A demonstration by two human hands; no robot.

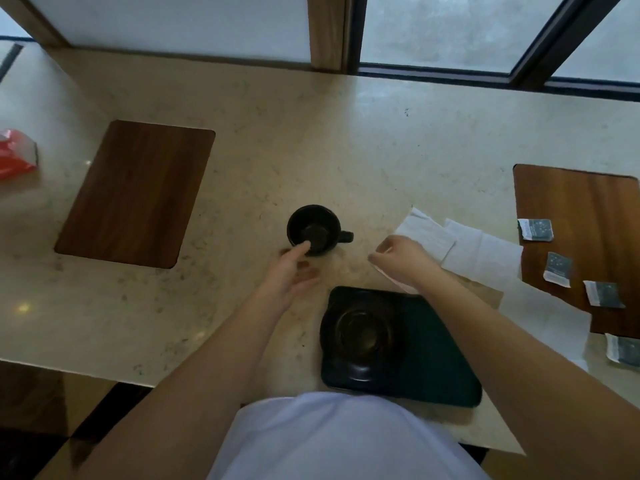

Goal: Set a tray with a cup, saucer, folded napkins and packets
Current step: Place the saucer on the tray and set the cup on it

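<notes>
The person wore a plain white top [332, 441], loose over the belly, with no print, buttons or seams to be made out; its cloth looked smooth and faintly bluish in the window light. Both forearms were bare from the lower edge of the view down to the wrists, with no sleeve showing on either. The left hand [289, 277] and the right hand [403, 259] were bare as well, without gloves. No watch, band or ring could be seen on either wrist or on the fingers that showed, though these were somewhat blurred.
</notes>
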